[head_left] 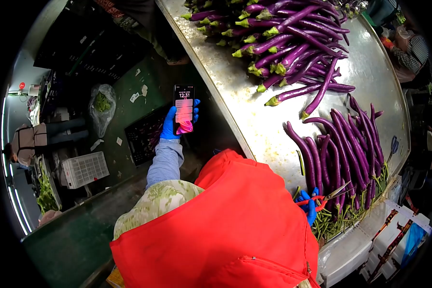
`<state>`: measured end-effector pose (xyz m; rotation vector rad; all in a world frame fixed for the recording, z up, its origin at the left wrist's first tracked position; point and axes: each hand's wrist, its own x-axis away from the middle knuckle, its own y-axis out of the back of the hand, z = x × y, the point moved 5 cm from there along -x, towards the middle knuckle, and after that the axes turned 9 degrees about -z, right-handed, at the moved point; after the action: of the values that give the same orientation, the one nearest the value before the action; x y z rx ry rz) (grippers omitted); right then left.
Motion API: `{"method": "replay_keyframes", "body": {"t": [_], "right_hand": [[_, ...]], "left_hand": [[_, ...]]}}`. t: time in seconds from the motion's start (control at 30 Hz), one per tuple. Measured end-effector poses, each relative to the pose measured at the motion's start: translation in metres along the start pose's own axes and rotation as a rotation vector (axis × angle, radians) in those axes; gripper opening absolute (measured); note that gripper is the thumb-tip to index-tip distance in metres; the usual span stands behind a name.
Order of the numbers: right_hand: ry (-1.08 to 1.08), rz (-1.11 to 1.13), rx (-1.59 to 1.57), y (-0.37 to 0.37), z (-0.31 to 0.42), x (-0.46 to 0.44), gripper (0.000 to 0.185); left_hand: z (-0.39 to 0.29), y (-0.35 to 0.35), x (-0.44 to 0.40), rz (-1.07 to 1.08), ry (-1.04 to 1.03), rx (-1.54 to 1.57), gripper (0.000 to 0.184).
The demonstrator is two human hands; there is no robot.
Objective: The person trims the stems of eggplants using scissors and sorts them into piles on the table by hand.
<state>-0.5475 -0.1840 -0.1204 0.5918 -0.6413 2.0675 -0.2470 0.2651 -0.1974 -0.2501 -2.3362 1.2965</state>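
Observation:
My left hand [169, 124], in a blue glove, is wrapped round a smartphone [184, 109] whose lit screen reads 12:31. It is held off the left edge of the metal table [264, 139]. Over the table's near right end, my gloved right hand [309, 205] has its fingers round the red handles of a pair of scissors [340, 189], the blades slightly apart. Under and beside the scissors lie long purple eggplants [348, 149] in a loose row. Cut green stems [329, 225] are strewn along their lower ends. A larger heap of eggplants [293, 45] covers the far part of the table.
A dark crate [141, 137] stands on the green floor beyond my left arm, near a plastic bag of greens [102, 105]. Further left are a white crate [85, 170] and a person [33, 139]. Another person [410, 53] is behind the table. White boxes [393, 240] stand at lower right.

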Motion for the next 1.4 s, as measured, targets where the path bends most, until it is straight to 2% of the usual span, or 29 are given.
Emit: {"method": "replay_keyframes", "body": {"t": [0.27,0.37,0.4,0.43,0.47,0.5,0.57,0.6,0.67,0.77,0.9,1.07,1.17,1.27,1.3,1.4], "right_hand": [[-0.012,-0.003,0.023,0.001,0.003,0.001,0.075],[0.025,0.006,-0.020,0.010,-0.005,-0.005,0.075],[0.004,0.024,0.025,0.019,-0.011,-0.011,0.067],[0.003,0.037,-0.009,0.022,-0.012,-0.013,0.068],[0.003,0.050,-0.044,0.022,-0.013,-0.013,0.069],[-0.013,0.020,-0.028,0.022,-0.011,-0.011,0.070],[0.012,-0.030,-0.039,0.014,-0.007,-0.007,0.070],[0.018,-0.030,-0.025,0.013,-0.004,-0.004,0.070],[0.042,-0.088,-0.050,-0.004,0.006,0.006,0.071],[0.038,-0.122,-0.079,-0.013,0.007,0.009,0.071],[0.066,-0.099,-0.050,-0.012,0.007,0.008,0.069],[0.105,-0.162,-0.101,-0.008,0.019,0.020,0.063],[0.141,-0.138,-0.088,0.019,0.000,0.008,0.065],[0.222,-0.221,-0.107,0.020,0.003,0.014,0.055],[0.239,-0.228,-0.120,0.021,0.005,0.019,0.045],[0.165,-0.233,-0.154,0.027,0.001,0.022,0.044]], "left_hand": [[0.006,0.000,0.000,0.015,0.027,0.027,0.079],[0.008,0.013,0.004,-0.167,0.200,-0.011,0.072],[0.018,0.015,0.012,-0.399,0.310,0.082,0.064],[0.023,0.016,0.022,-0.585,0.439,-0.062,0.053],[0.025,0.015,0.034,-0.579,0.418,-0.502,0.044],[0.039,0.032,0.040,-0.500,0.667,-0.623,0.046],[0.062,0.062,0.056,-0.139,1.141,-0.895,0.051],[0.071,0.033,0.065,0.179,1.145,-1.033,0.057],[0.080,0.010,0.064,0.256,1.177,-0.961,0.067],[0.093,-0.057,0.047,0.376,1.002,-1.001,0.057],[0.119,-0.082,0.021,0.537,0.977,-1.148,0.055],[0.148,-0.090,-0.002,0.647,1.007,-1.376,0.053],[0.153,-0.087,-0.005,0.663,1.017,-1.475,0.052],[0.152,-0.082,-0.002,0.674,1.022,-1.559,0.051],[0.151,-0.082,-0.001,0.679,1.023,-1.584,0.050],[0.142,-0.080,0.005,0.680,1.035,-1.667,0.049]]}}
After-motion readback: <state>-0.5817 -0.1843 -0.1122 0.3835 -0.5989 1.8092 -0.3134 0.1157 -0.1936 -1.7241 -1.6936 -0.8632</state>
